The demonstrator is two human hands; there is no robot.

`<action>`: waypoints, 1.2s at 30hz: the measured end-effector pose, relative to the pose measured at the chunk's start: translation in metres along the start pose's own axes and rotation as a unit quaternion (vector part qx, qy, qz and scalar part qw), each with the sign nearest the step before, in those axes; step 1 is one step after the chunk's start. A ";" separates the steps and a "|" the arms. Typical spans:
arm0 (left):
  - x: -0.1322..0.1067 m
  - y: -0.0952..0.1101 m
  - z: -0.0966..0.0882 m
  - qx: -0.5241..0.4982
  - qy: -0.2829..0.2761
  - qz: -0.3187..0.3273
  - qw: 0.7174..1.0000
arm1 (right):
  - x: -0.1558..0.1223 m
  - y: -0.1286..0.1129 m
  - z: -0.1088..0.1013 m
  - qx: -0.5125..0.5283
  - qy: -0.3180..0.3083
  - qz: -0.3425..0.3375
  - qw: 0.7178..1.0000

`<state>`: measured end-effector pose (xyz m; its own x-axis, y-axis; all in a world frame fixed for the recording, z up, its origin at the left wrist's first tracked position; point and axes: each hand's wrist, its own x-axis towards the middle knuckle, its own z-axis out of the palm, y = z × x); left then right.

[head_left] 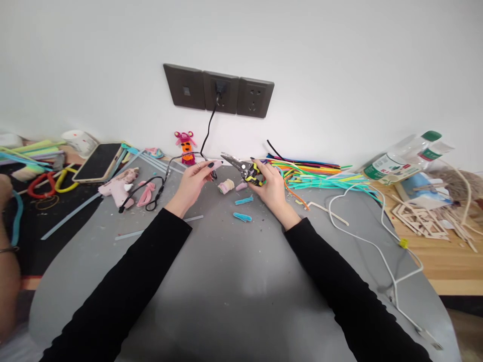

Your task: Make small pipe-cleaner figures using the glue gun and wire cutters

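Note:
Between the thumb and fingers of my left hand (pixel 194 182) is a small pale pink piece (pixel 216 165), perhaps bent pipe cleaner. My right hand (pixel 270 185) grips pliers (pixel 245 168) with yellow-and-black handles, their jaws pointing left toward that piece. Just below the pliers lie a cream-and-pink fuzzy bundle (pixel 226 186) and another small pink piece (pixel 241 186). Nearer to me on the grey mat (pixel 226 271) are two folded blue pipe cleaners (pixel 243 200). A pink glue gun (pixel 119 189) rests left of my left hand, beside a folded pink bundle (pixel 146 193).
Coloured pipe cleaners (pixel 320 176) lie along the wall behind my right hand. A pink-and-orange figure (pixel 186 147) stands at the back. On the right are a white cable (pixel 373 244) and plastic bottles (pixel 400 156). Left are a phone (pixel 98 162), scissors (pixel 42 185) and another person's arm (pixel 7 271).

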<state>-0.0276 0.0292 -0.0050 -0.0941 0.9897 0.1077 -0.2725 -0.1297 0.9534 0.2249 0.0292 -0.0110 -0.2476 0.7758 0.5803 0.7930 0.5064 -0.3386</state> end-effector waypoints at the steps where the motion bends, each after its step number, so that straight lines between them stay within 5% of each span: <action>1: 0.001 -0.001 0.000 0.001 -0.005 0.004 1.000 | 0.000 0.000 -0.001 0.000 -0.007 0.000 1.000; 28: 0.005 0.004 -0.005 0.073 0.016 0.118 0.990 | -0.003 0.000 0.000 -0.001 -0.043 -0.063 0.997; 36: 0.004 0.007 -0.005 0.082 0.023 0.095 0.992 | -0.003 0.003 -0.001 -0.048 -0.045 -0.073 0.995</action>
<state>-0.0347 0.0321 0.0006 -0.1736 0.9442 0.2800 -0.0875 -0.2980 0.9506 0.2287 0.0286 -0.0130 -0.4092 0.7291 0.5486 0.7937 0.5810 -0.1801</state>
